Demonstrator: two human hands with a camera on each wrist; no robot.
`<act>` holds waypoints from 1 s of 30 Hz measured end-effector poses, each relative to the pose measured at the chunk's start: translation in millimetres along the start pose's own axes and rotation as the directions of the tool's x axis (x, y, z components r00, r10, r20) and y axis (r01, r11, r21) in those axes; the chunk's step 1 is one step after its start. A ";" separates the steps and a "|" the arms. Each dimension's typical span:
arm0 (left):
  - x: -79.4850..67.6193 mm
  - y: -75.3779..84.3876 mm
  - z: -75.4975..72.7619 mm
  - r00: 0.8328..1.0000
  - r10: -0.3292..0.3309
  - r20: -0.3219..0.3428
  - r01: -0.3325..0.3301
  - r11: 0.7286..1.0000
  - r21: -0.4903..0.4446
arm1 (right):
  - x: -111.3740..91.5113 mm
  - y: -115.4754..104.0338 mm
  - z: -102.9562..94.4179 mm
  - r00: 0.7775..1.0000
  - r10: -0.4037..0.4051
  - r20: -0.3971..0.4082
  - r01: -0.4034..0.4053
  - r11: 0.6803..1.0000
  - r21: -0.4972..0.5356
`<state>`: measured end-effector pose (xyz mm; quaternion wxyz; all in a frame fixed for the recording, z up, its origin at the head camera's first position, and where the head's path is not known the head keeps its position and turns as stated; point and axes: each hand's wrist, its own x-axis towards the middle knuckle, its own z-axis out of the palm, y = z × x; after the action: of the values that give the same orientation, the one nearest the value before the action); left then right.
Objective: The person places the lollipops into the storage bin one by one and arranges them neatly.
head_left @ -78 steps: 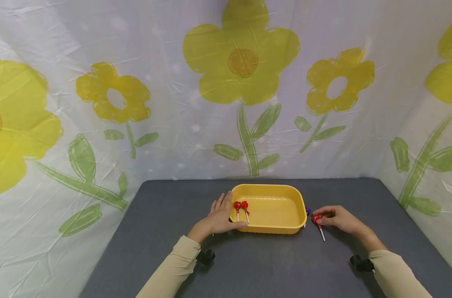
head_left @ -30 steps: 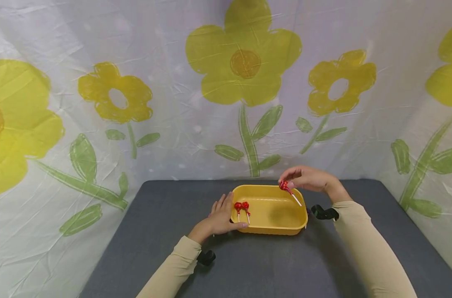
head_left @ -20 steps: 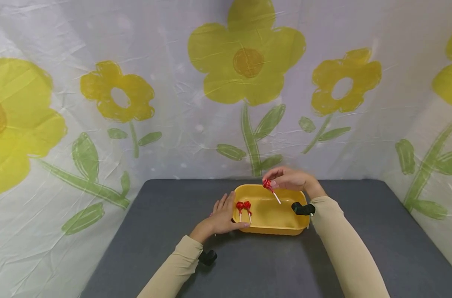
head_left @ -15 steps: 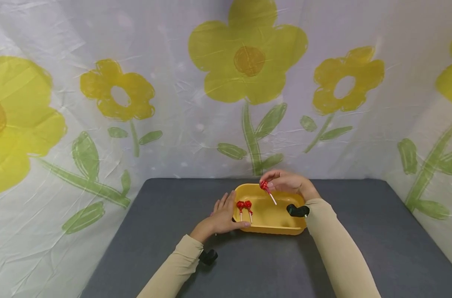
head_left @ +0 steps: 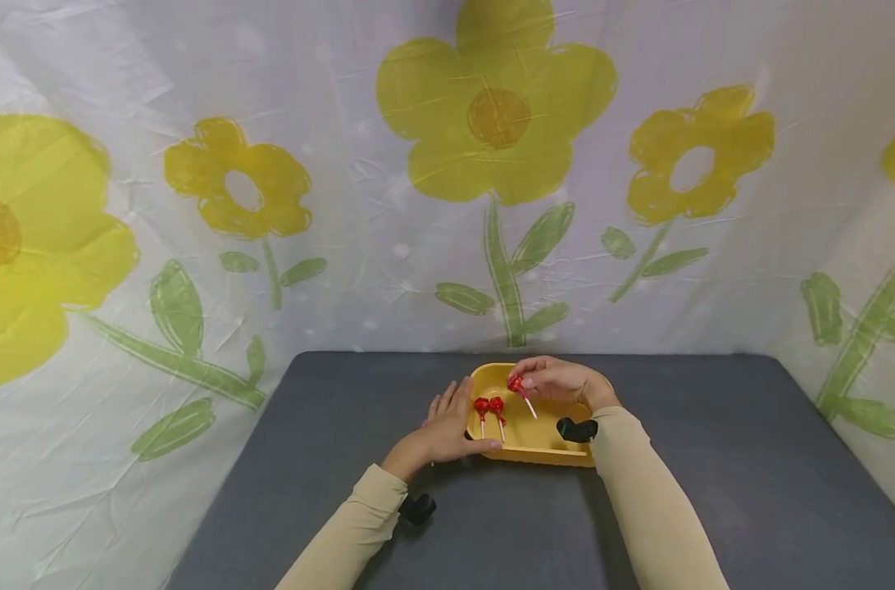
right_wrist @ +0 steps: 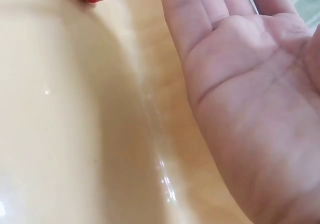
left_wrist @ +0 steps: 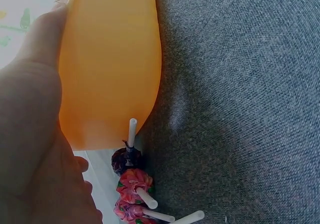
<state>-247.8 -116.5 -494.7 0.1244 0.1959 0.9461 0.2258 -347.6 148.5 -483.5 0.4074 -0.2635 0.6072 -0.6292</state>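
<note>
My right hand (head_left: 563,383) pinches a red-wrapped lollipop (head_left: 516,383) by its head, its white stick slanting down to the right, over the inside of a yellow tray (head_left: 539,455). Within the tray, at the left end, a red lollipop (head_left: 481,406) lies beside another red lollipop (head_left: 497,406), sticks toward me. Straight-fingered, my left hand (head_left: 442,434) rests against the tray's left end, thumb along the front rim. The left wrist view shows its palm by the tray's outer wall (left_wrist: 112,63). The right wrist view leaves the pinching fingertips out of frame.
Outside the tray's left end, a dark-wrapped lollipop (left_wrist: 127,160) and pinkish lollipops (left_wrist: 134,185) lie on the grey tabletop (left_wrist: 240,93), mostly hidden by my left hand in the head view. A flower-printed curtain (head_left: 344,205) stands behind the table.
My right hand picked up the red lollipop from the table right of the tray, carried it left over the tray and has lowered it. My left hand stayed at the tray's left end.
</note>
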 end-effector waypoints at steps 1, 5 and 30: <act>0.1 0.2 0.3 1.000 0.000 -0.001 0.000 1.000 -0.001 | 0.0 1.3 0.0 1.000 0.008 0.001 -0.008 1.000 -0.001; 0.8 -1.3 2.1 1.000 0.001 -0.008 -0.001 1.000 0.000 | -0.1 7.1 -0.3 0.999 0.035 0.039 -0.037 0.998 0.050; 3.1 -3.1 6.7 1.000 -0.018 -0.009 0.018 1.000 0.000 | 3.2 23.6 2.4 0.992 0.126 0.018 -0.126 0.992 0.002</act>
<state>-249.4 -115.2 -502.5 0.1222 0.1864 0.9484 0.2256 -342.7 146.1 -506.8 0.4522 -0.2296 0.6179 -0.6008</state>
